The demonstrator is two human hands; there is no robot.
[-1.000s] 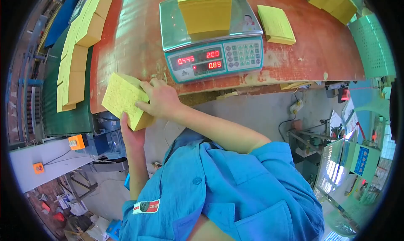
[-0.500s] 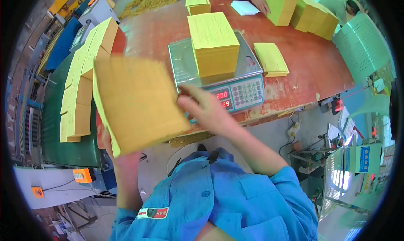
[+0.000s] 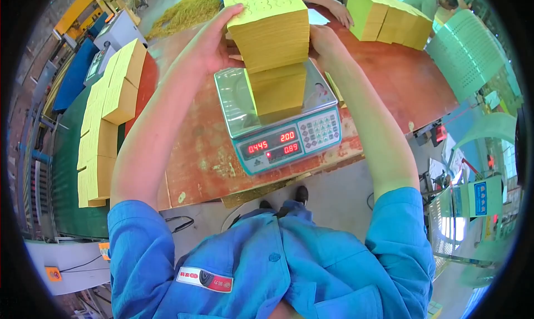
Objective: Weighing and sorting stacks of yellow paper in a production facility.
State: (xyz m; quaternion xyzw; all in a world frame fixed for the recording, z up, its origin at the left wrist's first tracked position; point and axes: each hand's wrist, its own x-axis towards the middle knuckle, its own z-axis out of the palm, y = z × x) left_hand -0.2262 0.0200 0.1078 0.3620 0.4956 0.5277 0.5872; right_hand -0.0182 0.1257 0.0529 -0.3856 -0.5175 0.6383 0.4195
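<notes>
A thick block of yellow paper [image 3: 272, 40] is between my two hands, right over a lower stack of yellow paper [image 3: 278, 91] on the scale [image 3: 239, 121]. Whether the upper block rests fully on the lower one, I cannot tell. My left hand [image 3: 214, 40] grips its left side, thumb on the top edge. On the right side my right hand [image 3: 325, 43] is closed against it, its fingertips mostly hidden. Red digits are lit on the scale's front panel, beside its keypad.
Stacked yellow paper blocks [image 3: 103, 129] line the green conveyor [image 3: 67, 180] at left. A thin yellow stack [image 3: 335, 91] shows partly behind my right forearm. Across the red table [image 3: 400, 79], another person's hand [image 3: 340, 13] is near more yellow blocks [image 3: 389, 19].
Both hands have moved up and forward from the left, bringing the yellow paper over the stack on the scale. The view has shifted slightly, and my right hand now holds the block too.
</notes>
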